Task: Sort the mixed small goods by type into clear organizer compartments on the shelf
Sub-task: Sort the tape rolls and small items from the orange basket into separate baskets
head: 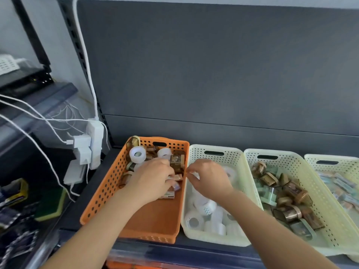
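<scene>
An orange basket (108, 183) on the shelf holds mixed goods: white tape rolls (137, 154), brown boxes (177, 161) and small flat packs (167, 195). My left hand (151, 179) reaches into it, fingers curled down round a small pack. My right hand (209, 179) hovers over the left end of the first cream basket (213, 150) and pinches a white tape roll (194, 174). That basket holds several white rolls (194, 222). The second cream basket (250, 154) holds brown boxes (291, 191). A third cream basket (330, 158) holds flat packs.
The dark back panel (213, 74) of the shelf rises behind the baskets. A white power strip (95, 142) with plugs and cables hangs to the left. A green and yellow sponge (51, 204) and dark packets lie lower left. The shelf's front edge (194, 253) runs below the baskets.
</scene>
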